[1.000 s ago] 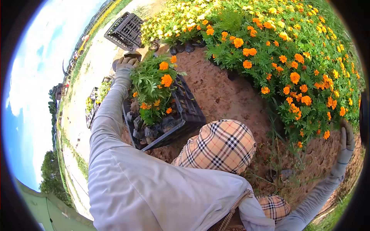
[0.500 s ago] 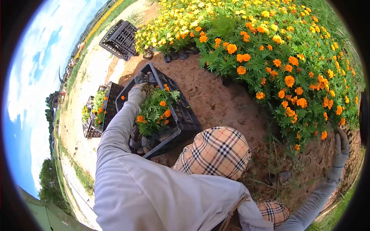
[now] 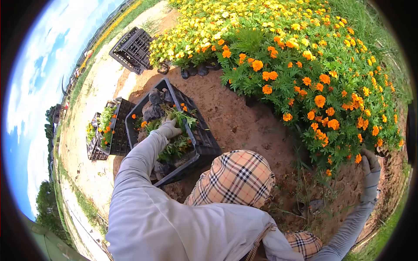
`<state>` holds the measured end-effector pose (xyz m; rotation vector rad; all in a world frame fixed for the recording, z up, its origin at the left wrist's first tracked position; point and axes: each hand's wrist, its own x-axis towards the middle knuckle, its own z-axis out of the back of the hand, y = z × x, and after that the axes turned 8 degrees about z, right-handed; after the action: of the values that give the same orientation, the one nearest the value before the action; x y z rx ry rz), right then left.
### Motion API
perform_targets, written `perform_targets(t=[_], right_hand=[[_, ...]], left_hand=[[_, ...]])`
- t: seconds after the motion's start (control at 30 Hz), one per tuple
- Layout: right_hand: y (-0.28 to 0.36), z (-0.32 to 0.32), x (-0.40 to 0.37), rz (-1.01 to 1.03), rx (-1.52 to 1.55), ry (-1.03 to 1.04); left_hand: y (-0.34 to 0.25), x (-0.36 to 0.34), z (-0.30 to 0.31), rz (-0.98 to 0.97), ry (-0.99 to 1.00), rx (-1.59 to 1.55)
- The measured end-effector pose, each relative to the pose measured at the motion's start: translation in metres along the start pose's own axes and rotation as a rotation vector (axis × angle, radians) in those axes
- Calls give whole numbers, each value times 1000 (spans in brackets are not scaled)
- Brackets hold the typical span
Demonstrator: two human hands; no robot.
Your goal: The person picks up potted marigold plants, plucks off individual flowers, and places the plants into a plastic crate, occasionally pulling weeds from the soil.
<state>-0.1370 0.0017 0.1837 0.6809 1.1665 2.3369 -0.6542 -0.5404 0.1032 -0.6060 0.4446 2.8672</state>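
Observation:
My gloved left hand [image 3: 170, 128] reaches into a black plastic crate [image 3: 204, 148], its fingers spread over the green leaves of marigold plants [image 3: 172, 150] with orange blooms. Several dark plant bags [image 3: 153, 112] lie in the crate around these plants. On the far right, my gloved right hand [image 3: 371, 163] is at the lower edge of a dense bed of orange marigolds [image 3: 320, 101]. Its fingers are stretched out beside the foliage, with the tips partly hard to make out.
More crates stand to the left: one holding marigolds [image 3: 118, 126] and another dark crate [image 3: 132, 50] farther off. Yellow marigolds [image 3: 209, 28] fill the back. My plaid-covered knee [image 3: 235, 178] is close to the near crate, over reddish soil [image 3: 244, 126].
My left hand has moved from the bags at the crate's far end down onto the leaves, and the plants there now lie lower. My right hand has shifted slightly left.

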Motion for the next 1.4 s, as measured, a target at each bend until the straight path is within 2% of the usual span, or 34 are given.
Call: perform_targets(t=[0.03,0.07,0.1,0.13,0.2,0.23,0.27,0.3,0.37,0.4,0.43,0.47,0.53,0.57,0.63,0.67,0.73,0.8,0.83,0.87,0.93,1.0,1.07,1.17,1.27,1.4], right_hand=[[4,1,-5,-70,9,23],[2,0,-9,-109,47,11],[-4,0,-12,-159,72,-8],[-3,-1,-12,-132,97,-46],[-24,9,-17,-152,174,-165],[-39,16,-21,-159,145,-249],[-50,22,-26,-231,177,-340],[-61,27,-31,-289,219,-432],[-94,30,-47,-421,137,-547],[-117,27,-54,-485,-21,-472],[-134,23,-63,-553,-169,-398],[-135,13,-66,-605,-344,-260],[-150,-16,-65,-576,-598,0],[-165,-32,-62,-517,-587,26],[-173,-64,-43,-527,-619,12],[-182,-80,-27,-605,-574,56],[-200,-112,-8,-706,-506,97],[-220,-150,-7,-681,-471,-2],[-232,-167,-8,-651,-451,-85],[-244,-180,-7,-619,-409,-174],[-309,-226,3,-502,13,-441],[-210,-185,0,-584,-450,-163],[-262,-224,5,-538,236,-693],[-244,-223,-3,-640,233,-708],[-244,-209,-10,-723,390,-799],[-266,-180,-28,-945,707,-965]], left_hand=[[34,27,8,-265,25,-492],[43,35,28,-51,-93,-674],[31,10,63,62,-349,-628],[47,37,61,71,-641,-402],[44,60,67,119,-902,-49],[28,56,66,241,-793,-6],[61,128,27,169,-667,-91],[50,130,10,246,-639,-29],[16,91,39,303,-435,-49],[61,163,11,172,-568,-37],[58,164,24,201,-435,-78],[52,164,45,204,-390,-93],[39,148,85,226,-300,-113],[29,139,98,246,-255,-122],[-7,99,103,-141,-855,-217],[-49,45,108,-307,-948,-157],[-93,7,87,-674,-785,-196],[-128,-29,50,-782,-671,-113],[-140,-43,32,-800,-569,-180],[-144,-41,11,-791,-476,-188],[-137,-6,-43,-765,-315,-186],[-142,-2,-70,-696,-107,-237],[-151,-8,-81,-619,41,-295],[-157,-17,-85,-558,156,-373],[-160,-20,-86,-530,216,-424],[-156,-20,-87,-498,265,-487]])
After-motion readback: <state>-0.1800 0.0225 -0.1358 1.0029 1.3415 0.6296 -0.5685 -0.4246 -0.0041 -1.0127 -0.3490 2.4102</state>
